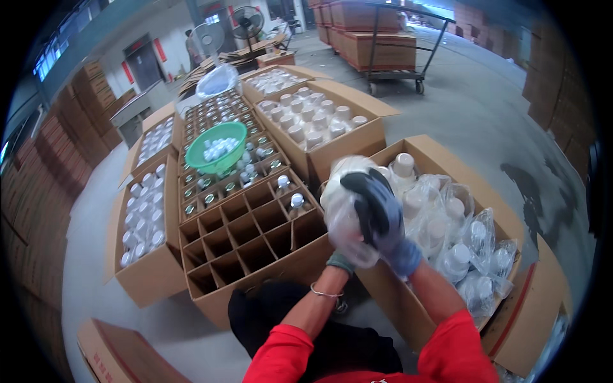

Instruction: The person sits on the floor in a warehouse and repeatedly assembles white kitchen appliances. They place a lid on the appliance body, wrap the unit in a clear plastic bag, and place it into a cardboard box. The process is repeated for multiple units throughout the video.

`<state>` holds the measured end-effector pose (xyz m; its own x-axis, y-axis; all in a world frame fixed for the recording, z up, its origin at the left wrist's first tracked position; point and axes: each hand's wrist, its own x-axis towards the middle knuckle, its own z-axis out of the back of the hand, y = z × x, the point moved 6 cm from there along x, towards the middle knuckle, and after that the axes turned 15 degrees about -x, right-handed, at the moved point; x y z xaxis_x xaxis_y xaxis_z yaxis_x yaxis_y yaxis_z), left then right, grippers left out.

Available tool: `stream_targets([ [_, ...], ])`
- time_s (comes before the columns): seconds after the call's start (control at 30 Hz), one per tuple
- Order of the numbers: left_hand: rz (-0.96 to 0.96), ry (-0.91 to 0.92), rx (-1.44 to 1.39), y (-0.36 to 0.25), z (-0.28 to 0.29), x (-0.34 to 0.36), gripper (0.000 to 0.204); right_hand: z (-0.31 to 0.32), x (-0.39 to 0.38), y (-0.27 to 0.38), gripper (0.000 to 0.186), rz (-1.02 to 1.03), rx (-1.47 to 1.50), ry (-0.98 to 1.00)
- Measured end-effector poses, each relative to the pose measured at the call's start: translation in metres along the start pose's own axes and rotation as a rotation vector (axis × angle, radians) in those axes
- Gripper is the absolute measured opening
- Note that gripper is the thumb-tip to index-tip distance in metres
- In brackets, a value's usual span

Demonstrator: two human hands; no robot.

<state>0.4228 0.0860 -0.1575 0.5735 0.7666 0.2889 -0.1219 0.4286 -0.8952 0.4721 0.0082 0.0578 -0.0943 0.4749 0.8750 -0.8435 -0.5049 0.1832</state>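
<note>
A whitish, bottle-like thing in clear plastic wrap [345, 226] is held up in front of me, blurred by motion. Pressed round its right side is my right hand [382, 214], in a grey-blue glove with dark fingers, closed on it. Of my left hand [341, 260], only the glove's greenish cuff shows clearly at the wrist; its fingers are hidden or smeared. Just to the right stands an open carton [396, 306] of white-capped bottles in clear bags [456, 262]. On the left is a divided carton [255, 281], with two capped bottles [297, 202] in its right-hand cells and several bare cells.
A green basin [217, 148] of white caps rests on cartons of glass bottles. Open cartons of white-capped bottles stand at left [150, 268] and beyond [345, 150]. Farther off are a loaded trolley [396, 75] and fans [247, 22]. Box stacks [38, 179] line the left.
</note>
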Motion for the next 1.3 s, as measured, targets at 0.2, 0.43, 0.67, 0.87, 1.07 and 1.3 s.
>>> stream_targets([
  [0.2, 0.399, -0.071, -1.643, -0.029, -0.039, -0.005, 0.043, -0.07, 0.013, -0.157, 0.022, -0.002, -0.125, 0.228],
  [0.43, 0.153, -0.217, -0.342, -0.046, 0.11, -0.118, 0.035, -0.159, -0.113, -0.254, 0.026, -0.146, -0.386, 0.643],
  [0.67, -0.008, -0.142, 0.336, -0.041, 0.11, -0.147, 0.033, -0.145, -0.213, -0.386, 0.024, -1.294, 0.552, 0.294],
  [0.87, -0.033, -0.195, 0.382, -0.045, 0.115, -0.148, 0.029, -0.235, -0.28, -0.405, 0.044, -1.343, 0.24, 0.897],
  [1.07, -0.035, -0.348, 0.387, -0.039, 0.127, -0.161, 0.029, -0.27, -0.296, -0.347, 0.034, -1.302, 0.735, 0.895],
  [1.3, -0.072, -0.316, 0.299, -0.04, 0.128, -0.151, 0.03, -0.166, -0.214, -0.295, 0.027, -1.52, 0.937, 0.262],
])
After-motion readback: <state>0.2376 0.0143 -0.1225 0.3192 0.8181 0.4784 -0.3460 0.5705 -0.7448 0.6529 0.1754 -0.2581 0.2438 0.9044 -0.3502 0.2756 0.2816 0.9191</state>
